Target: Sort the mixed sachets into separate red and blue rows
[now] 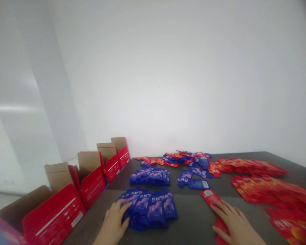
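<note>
My left hand [114, 222] rests at the left end of a pile of blue pouches [155, 207], thumb apart from the fingers, which touch the nearest ones. My right hand [232, 219] lies with fingers stretched over a flat red packet [209, 194] on the dark table. The hand covers the packet's middle, and a red part shows below the fingers. Behind the near blue pile sits another heap of blue pouches [150, 176].
Open red cardboard boxes [93, 187] stand in a row along the left edge. Overlapping red pouches [275, 190] spread over the right side of the black table [186, 217]. Mixed red and blue packets [183, 158] lie at the back, before a white wall [168, 85].
</note>
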`<state>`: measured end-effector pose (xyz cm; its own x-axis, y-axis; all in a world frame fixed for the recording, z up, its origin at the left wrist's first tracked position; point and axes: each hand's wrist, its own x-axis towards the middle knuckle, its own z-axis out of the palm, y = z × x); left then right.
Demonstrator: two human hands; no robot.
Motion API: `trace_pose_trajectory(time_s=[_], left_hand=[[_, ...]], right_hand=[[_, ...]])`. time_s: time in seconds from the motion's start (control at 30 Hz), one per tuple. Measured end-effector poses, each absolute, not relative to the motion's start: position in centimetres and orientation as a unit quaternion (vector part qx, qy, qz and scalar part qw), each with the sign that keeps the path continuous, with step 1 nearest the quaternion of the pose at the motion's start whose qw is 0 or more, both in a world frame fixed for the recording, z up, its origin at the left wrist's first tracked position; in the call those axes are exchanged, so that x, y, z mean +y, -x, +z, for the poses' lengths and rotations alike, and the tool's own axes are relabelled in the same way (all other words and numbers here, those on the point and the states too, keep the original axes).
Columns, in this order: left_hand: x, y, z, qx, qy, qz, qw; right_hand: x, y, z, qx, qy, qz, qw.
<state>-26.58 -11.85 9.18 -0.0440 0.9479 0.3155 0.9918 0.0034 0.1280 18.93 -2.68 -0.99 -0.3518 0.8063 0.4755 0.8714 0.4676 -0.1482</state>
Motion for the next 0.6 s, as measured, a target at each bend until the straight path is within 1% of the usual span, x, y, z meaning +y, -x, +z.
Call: trace_pose_trajectory(time_s=[0.1, 0.17, 0.3, 0.37, 0.47, 0.6], left_hand=[[-11.6, 28.0, 8.9, -0.667, 0.713, -0.2, 0.073], [-11.6, 29.4, 8.4, -0.625, 0.741, -0.236, 0.064], [-11.5, 31.7, 7.6, -0.572, 0.779, -0.256, 0.019], [-11.4, 32.3, 7.1, -0.564, 0.785, -0.256, 0.003], [-10.9, 32.8, 6.1, -0.563, 0.79, -0.244, 0.008], [-10.2, 33.3, 5.1, -0.573, 0.791, -0.213, 0.034]], right_hand=[[-3.2, -18.4, 0.1, -0.826, 0.501, -0.042, 0.253], [-4.1, -16.7, 2.0, -0.843, 0.482, 0.005, 0.238], [-6.0, -9.5, 7.0, -0.88, 0.42, 0.134, 0.173], [-6.4, -5.2, 8.6, -0.886, 0.409, 0.164, 0.143], [-5.7, 0.4, 8.5, -0.883, 0.412, 0.177, 0.135], [-4.1, 4.5, 5.4, -0.874, 0.426, 0.173, 0.159]])
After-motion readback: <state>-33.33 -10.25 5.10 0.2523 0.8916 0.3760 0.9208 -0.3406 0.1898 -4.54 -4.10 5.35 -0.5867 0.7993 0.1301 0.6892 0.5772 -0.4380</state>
